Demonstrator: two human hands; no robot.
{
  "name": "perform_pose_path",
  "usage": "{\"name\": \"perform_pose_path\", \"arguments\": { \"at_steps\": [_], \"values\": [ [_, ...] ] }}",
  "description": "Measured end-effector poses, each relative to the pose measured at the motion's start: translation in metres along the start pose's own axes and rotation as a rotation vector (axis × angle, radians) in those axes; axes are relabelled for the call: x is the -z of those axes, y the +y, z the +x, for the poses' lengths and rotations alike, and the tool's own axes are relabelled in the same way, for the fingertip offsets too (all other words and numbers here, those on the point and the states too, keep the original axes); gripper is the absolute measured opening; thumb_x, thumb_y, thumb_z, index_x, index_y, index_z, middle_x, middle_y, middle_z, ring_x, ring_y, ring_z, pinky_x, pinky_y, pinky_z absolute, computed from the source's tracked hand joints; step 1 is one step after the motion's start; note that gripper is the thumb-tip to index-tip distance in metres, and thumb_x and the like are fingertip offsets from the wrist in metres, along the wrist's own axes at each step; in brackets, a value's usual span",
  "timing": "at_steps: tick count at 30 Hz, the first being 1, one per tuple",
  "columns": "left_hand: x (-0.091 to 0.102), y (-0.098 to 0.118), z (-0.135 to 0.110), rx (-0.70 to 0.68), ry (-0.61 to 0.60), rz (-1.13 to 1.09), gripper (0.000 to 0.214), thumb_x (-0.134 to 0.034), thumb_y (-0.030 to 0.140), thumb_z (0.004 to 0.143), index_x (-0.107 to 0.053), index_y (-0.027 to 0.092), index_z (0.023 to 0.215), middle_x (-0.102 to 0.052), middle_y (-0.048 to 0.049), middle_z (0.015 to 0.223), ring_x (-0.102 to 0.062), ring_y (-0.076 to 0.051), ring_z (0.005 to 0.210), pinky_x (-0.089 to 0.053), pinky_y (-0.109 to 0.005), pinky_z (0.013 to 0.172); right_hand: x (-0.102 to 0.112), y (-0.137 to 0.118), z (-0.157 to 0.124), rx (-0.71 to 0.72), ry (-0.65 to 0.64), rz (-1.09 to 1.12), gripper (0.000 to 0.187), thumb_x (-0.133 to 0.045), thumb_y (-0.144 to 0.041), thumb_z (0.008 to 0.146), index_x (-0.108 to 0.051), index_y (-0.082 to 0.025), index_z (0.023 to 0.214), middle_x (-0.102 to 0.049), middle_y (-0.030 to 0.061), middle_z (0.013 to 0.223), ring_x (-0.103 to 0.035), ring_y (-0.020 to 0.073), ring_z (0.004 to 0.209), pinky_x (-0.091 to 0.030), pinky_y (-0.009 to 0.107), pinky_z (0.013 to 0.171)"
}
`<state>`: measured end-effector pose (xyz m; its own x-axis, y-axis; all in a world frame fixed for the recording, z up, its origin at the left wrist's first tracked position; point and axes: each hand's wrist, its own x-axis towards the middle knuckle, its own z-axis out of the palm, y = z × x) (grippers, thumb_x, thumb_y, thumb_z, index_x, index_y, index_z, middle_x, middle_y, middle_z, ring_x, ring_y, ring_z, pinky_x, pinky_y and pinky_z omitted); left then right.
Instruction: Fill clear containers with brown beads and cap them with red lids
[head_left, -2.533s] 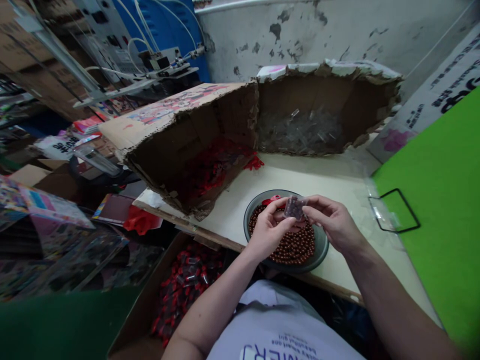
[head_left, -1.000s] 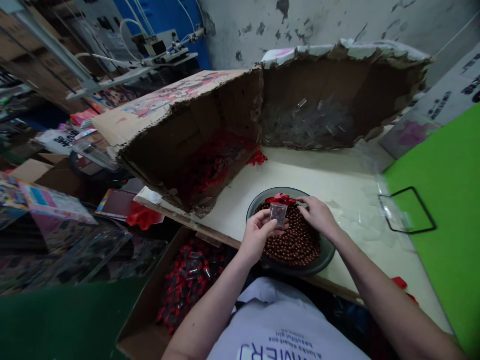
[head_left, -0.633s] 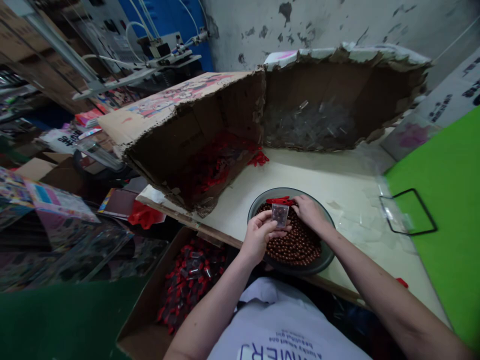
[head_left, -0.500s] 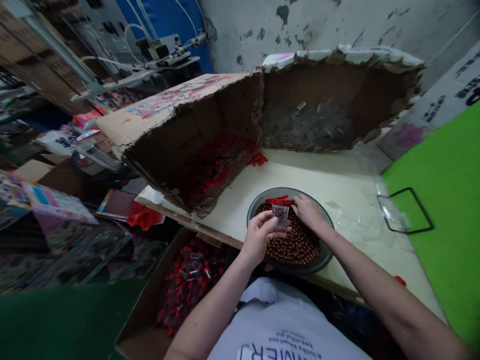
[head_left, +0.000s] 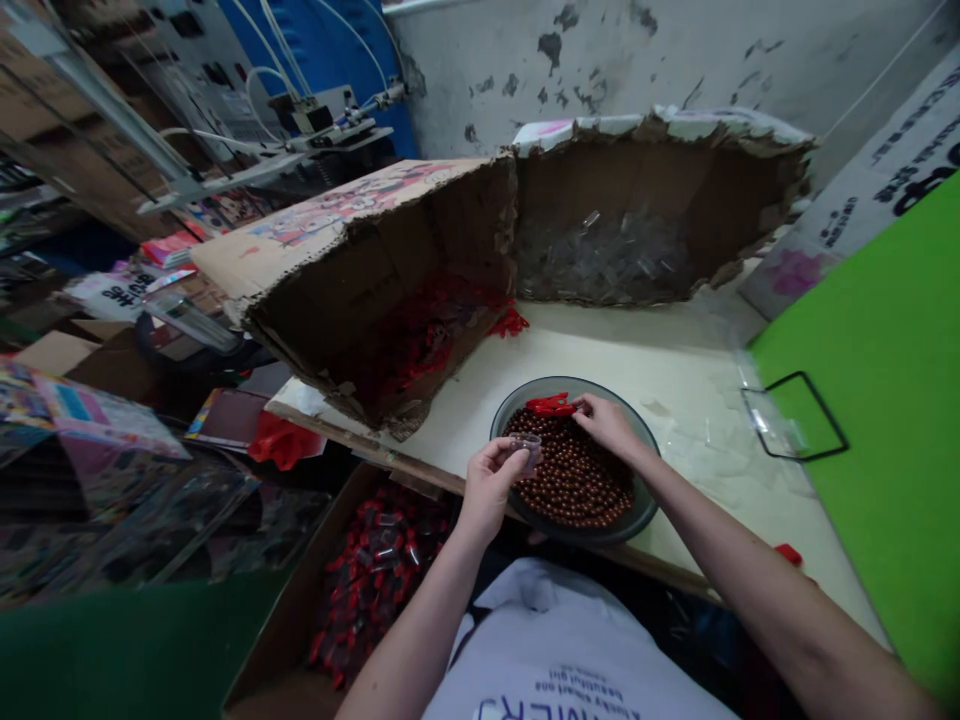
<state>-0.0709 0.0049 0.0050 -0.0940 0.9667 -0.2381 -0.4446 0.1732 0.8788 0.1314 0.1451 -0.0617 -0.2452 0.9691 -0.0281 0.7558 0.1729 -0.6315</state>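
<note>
My left hand (head_left: 495, 482) is closed round a small clear plastic box (head_left: 529, 450), held over the left side of a grey bowl (head_left: 651, 500). The open top of the box faces upward; what is inside, if anything, is too small to tell. Shiny brown beads (head_left: 581, 480) fill the bowl. Near the bowl's far rim, several red plastic pieces (head_left: 550, 404) lie on the beads. My right hand (head_left: 606, 425) reaches over the bowl from the right, its thumb and forefinger pinched at the right end of these pieces. The fingers partly hide the piece they grip.
A cardboard box (head_left: 442, 220) of red pieces lies on its side behind the bowl to the left. Beside it another torn box (head_left: 720, 190) holds clear plastic boxes. Below the table edge, a carton (head_left: 277, 620) contains red-and-clear items. A green panel (head_left: 877, 400) stands right.
My left hand has moved a little left and down and tipped the clear box so its open top shows. My right hand stays by the red pieces, slightly lower.
</note>
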Motion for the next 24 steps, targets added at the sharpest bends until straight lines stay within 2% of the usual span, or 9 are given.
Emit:
{"name": "perform_pose_path", "arguments": {
  "at_steps": [6, 10, 14, 17, 20, 22, 24],
  "values": [
    [0.0, -0.004, 0.0, 0.034, 0.015, 0.006, 0.037, -0.076, 0.04, 0.07, -0.066, 0.012, 0.092, -0.073, -0.0131, 0.098, -0.071, -0.021, 0.084, -0.055, -0.027, 0.069, 0.017, 0.007, -0.016, -0.062, 0.073, 0.176, 0.024, -0.052, -0.03, 0.083, -0.07, -0.021, 0.096, -0.073, 0.0055, 0.093, -0.066, 0.0194, 0.08, -0.049, 0.033, 0.077],
    [-0.009, -0.005, 0.002, 0.037, -0.018, 0.04, 0.035, -0.075, 0.038, 0.071, -0.065, 0.012, 0.092, -0.073, -0.0127, 0.098, -0.07, -0.019, 0.082, -0.054, -0.026, 0.069, 0.03, 0.011, -0.036, -0.081, 0.1, 0.335, 0.033, -0.051, -0.04, 0.085, -0.067, -0.016, 0.102, -0.073, 0.0076, 0.093, -0.066, 0.0187, 0.077, -0.052, 0.033, 0.071],
    [-0.021, -0.001, 0.002, 0.016, -0.042, 0.066, 0.029, -0.072, 0.034, 0.075, -0.065, 0.013, 0.092, -0.072, -0.0108, 0.098, -0.069, -0.019, 0.084, -0.054, -0.028, 0.072, 0.038, -0.001, -0.058, -0.054, 0.086, 0.476, 0.041, -0.06, -0.046, 0.082, -0.066, -0.014, 0.105, -0.072, 0.0069, 0.086, -0.066, 0.0183, 0.077, -0.053, 0.033, 0.071],
    [-0.028, 0.004, 0.003, -0.074, -0.039, 0.119, 0.024, -0.069, 0.032, 0.077, -0.067, 0.015, 0.093, -0.072, -0.009, 0.098, -0.067, -0.018, 0.088, -0.051, -0.029, 0.079, 0.048, -0.022, -0.072, 0.033, 0.04, 0.493, 0.035, -0.064, -0.043, 0.08, -0.068, -0.017, 0.103, -0.071, 0.0065, 0.09, -0.066, 0.0191, 0.08, -0.053, 0.035, 0.075],
    [-0.033, 0.008, 0.005, -0.187, -0.034, 0.189, 0.02, -0.067, 0.029, 0.079, -0.067, 0.016, 0.094, -0.069, -0.0083, 0.106, -0.064, -0.019, 0.098, -0.046, -0.03, 0.091, 0.063, -0.045, -0.08, 0.213, -0.02, 0.32, 0.025, -0.063, -0.038, 0.083, -0.07, -0.022, 0.101, -0.07, 0.0061, 0.097, -0.065, 0.0206, 0.088, -0.051, 0.038, 0.082],
    [-0.035, 0.009, 0.006, -0.194, -0.05, 0.228, 0.019, -0.066, 0.029, 0.08, -0.067, 0.016, 0.093, -0.069, -0.0079, 0.106, -0.063, -0.019, 0.1, -0.045, -0.031, 0.093, 0.071, -0.057, -0.082, 0.306, -0.047, 0.255, 0.021, -0.061, -0.034, 0.084, -0.071, -0.024, 0.1, -0.069, 0.0058, 0.095, -0.064, 0.0205, 0.089, -0.051, 0.039, 0.084],
    [-0.037, 0.007, 0.007, -0.163, -0.082, 0.255, 0.018, -0.064, 0.03, 0.081, -0.067, 0.016, 0.092, -0.07, -0.0075, 0.102, -0.063, -0.02, 0.097, -0.046, -0.031, 0.091, 0.073, -0.063, -0.082, 0.316, -0.051, 0.309, 0.02, -0.061, -0.031, 0.085, -0.07, -0.025, 0.101, -0.068, 0.0057, 0.096, -0.064, 0.0198, 0.089, -0.052, 0.038, 0.083]
  ]
}}
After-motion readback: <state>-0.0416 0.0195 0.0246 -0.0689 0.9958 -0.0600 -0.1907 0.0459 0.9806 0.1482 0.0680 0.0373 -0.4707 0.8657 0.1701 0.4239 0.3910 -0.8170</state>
